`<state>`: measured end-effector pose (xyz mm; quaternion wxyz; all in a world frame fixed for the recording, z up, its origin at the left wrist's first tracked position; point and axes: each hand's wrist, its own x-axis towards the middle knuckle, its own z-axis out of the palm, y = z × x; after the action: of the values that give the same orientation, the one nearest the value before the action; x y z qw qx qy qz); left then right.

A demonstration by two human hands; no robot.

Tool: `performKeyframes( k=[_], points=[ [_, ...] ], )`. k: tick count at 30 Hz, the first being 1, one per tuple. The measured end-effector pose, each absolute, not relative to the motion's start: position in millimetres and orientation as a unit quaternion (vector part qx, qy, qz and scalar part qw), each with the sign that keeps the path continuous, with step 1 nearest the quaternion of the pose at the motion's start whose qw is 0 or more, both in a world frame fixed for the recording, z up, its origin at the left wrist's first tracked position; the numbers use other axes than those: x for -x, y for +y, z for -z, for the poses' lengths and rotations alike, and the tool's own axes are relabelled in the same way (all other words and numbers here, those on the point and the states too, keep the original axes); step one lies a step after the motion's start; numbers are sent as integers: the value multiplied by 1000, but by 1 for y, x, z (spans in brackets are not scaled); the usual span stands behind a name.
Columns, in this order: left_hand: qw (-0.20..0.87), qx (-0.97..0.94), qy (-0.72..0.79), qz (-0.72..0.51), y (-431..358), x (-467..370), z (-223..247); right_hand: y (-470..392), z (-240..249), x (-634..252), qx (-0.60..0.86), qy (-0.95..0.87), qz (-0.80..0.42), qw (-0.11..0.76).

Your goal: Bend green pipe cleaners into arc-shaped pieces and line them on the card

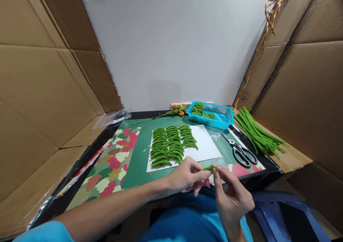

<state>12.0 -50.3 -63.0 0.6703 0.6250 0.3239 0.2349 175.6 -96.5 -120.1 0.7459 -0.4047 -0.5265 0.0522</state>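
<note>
Both hands meet at the table's front edge over a small green leaf shape (207,169) that looks made of fuzzy pipe cleaner. My left hand (191,174) pinches its left part between thumb and fingers. At its right end, the fingertips of my right hand (232,192) are closed on it. Just beyond lies a white sheet (206,145) bearing three columns of similar curved green pieces (160,147); the right column is the shortest.
A blue plastic basket (221,122) holding more green pieces stands at the back. Black-handled scissors (241,154) lie open at the right, beside a bundle of green pipe cleaners (257,133). Orange flowers (179,109) rest against the wall. Cardboard panels (308,92) flank both sides.
</note>
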Motion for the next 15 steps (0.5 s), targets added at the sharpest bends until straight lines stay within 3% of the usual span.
performKeyframes(
  k=[7, 15],
  points=[
    [664, -632, 328, -229, -52, -13, 62, -97, 114, -176, 408, -536, -4, 739],
    [663, -632, 333, -225, -52, -14, 57, -96, 117, -182, 394, -543, -52, 740]
  ],
)
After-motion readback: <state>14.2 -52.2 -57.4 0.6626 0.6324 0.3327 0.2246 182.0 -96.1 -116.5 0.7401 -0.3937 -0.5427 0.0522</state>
